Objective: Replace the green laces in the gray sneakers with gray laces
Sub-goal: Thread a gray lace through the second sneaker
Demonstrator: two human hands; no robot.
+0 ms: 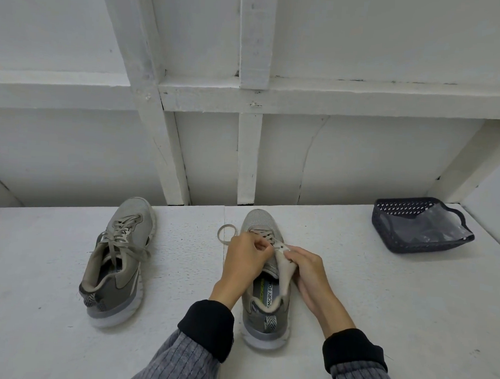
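We see two gray mesh sneakers resting on a matte white worktop (353, 294) with a faintly scuffed surface, both lying with their long axes running away from us, toes toward the white framed wall and heels nearest us. The left sneaker (119, 258) sits well apart from the hands, laced with flat gray laces (123, 238) whose loose ends trail over its open collar; its thick white foam sole and striped heel tab show clearly. The right sneaker (265, 278) lies between the hands, its knit toe pale and finely textured, its printed insole visible through the opening. Our left hand (245, 260) curls its fingers at the eyelets and pinches a flat gray lace (225, 235), which arcs out in a soft loop just beside the toe on the worktop. Our right hand (308, 275) grips the sneaker's side, with the thumb and fingers folded over the padded tongue and upper, pulling it outward. Dark cuffs and ribbed gray sleeves cover both wrists. At the far right stands a dark perforated plastic basket (390, 221), rectangular and tilted, holding a crinkled clear plastic bag (433, 226).
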